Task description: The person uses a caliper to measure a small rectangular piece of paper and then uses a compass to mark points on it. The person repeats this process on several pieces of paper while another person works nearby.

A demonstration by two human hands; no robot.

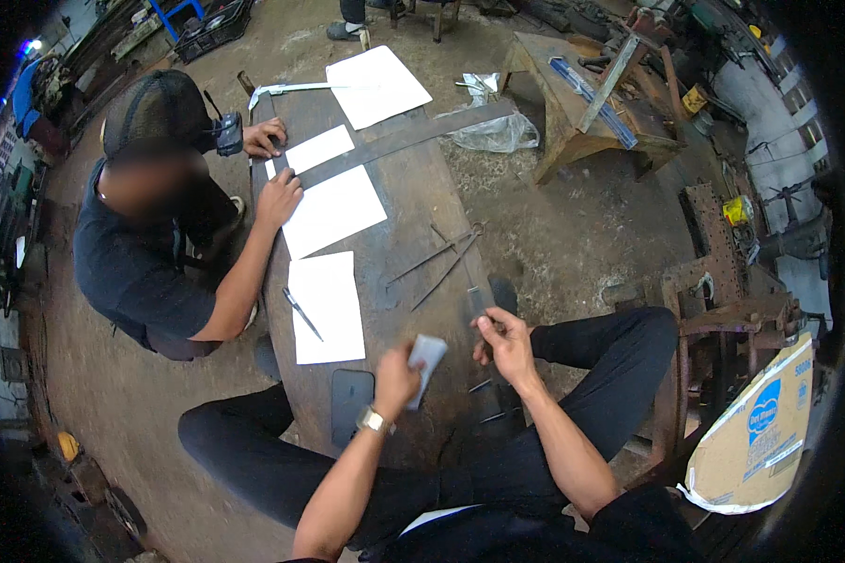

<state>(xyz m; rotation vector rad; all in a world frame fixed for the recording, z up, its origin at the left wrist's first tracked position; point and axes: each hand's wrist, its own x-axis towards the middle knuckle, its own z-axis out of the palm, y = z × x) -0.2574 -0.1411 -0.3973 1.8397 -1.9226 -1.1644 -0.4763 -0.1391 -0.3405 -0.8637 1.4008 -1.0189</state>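
Observation:
My left hand (pixel 399 383), with a watch on its wrist, is closed around a light grey, flat-sided block (pixel 428 358), blurred by motion. To its right, my right hand (pixel 505 342) pinches a small dark flat metal piece (pixel 477 302) between thumb and fingers. The block and the metal piece are apart. Both hands are over the near part of a dark wooden bench (pixel 404 225). A dark phone (pixel 351 399) lies left of my left hand. Beyond my right hand rests a pair of metal calipers (pixel 441 261), its legs spread. Small dark pieces (pixel 486 399) lie below my right hand.
A co-worker (pixel 160 235) sits at left, hands on a long flat metal bar (pixel 394 145) across the bench. White sheets (pixel 329 324), one under a pen (pixel 302 314), line that side. A wooden table (pixel 591 103) holds tools at far right; a cardboard piece (pixel 751 432) stands near right.

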